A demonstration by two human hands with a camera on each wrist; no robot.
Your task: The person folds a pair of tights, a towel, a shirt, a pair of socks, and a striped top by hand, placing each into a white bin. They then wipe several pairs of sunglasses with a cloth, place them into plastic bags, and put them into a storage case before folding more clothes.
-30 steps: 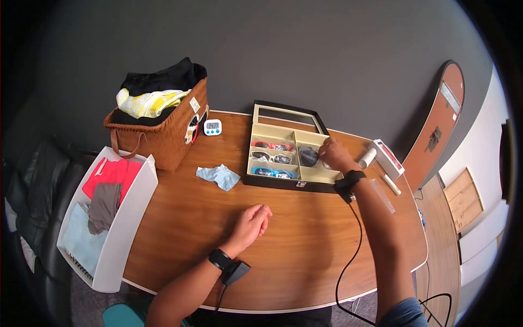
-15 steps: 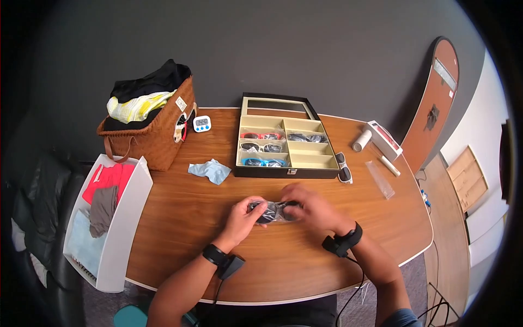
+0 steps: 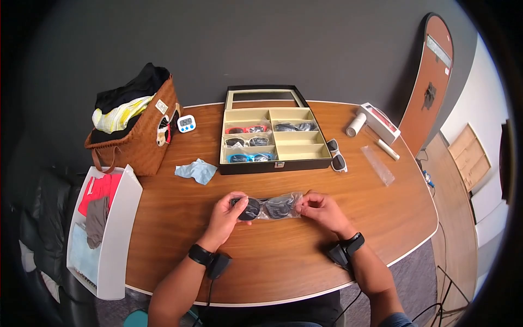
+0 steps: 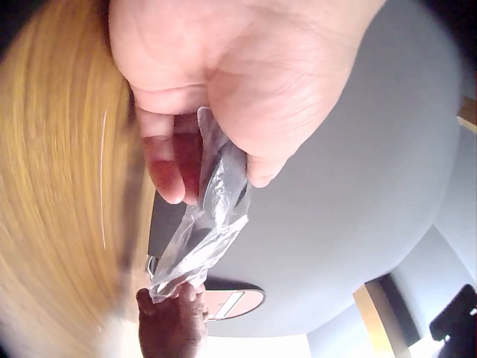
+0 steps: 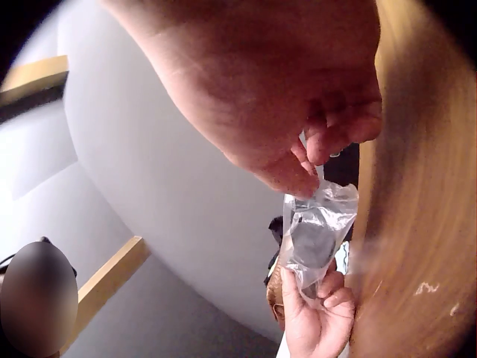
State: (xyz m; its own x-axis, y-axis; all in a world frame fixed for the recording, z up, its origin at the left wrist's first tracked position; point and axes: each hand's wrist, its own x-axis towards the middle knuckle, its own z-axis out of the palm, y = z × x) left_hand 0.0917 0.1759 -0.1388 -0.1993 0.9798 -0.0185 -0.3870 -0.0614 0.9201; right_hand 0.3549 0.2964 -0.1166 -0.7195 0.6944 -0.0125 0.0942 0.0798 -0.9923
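Dark sunglasses point(image 3: 279, 207) in a clear plastic bag are stretched between both hands, in front of the display case. My left hand point(image 3: 221, 222) grips one lens end, thumb on top. At the other end, my right hand point(image 3: 326, 213) pinches the bag's edge between thumb and fingers. The left wrist view shows the crinkled bag point(image 4: 216, 205) running from the left palm toward the right hand. One dark lens shows through the plastic bag point(image 5: 314, 233) in the right wrist view. Behind, the open case point(image 3: 278, 164) holds bagged red, white, blue and dark sunglasses in its compartments.
White sunglasses point(image 3: 337, 156) lie right of the case, near a clear plastic sleeve point(image 3: 377, 166), a white roll point(image 3: 356, 125) and a white box point(image 3: 379, 124). Left are a blue cloth point(image 3: 196, 171), a timer point(image 3: 186, 123), a clothes-filled basket point(image 3: 144, 150) and a white bin point(image 3: 113, 237).
My right hand has come from the case's right compartments to the table front. Both hands now hold the bagged sunglasses; the left was holding nothing visible at first. The right has shifted to the bag's end.
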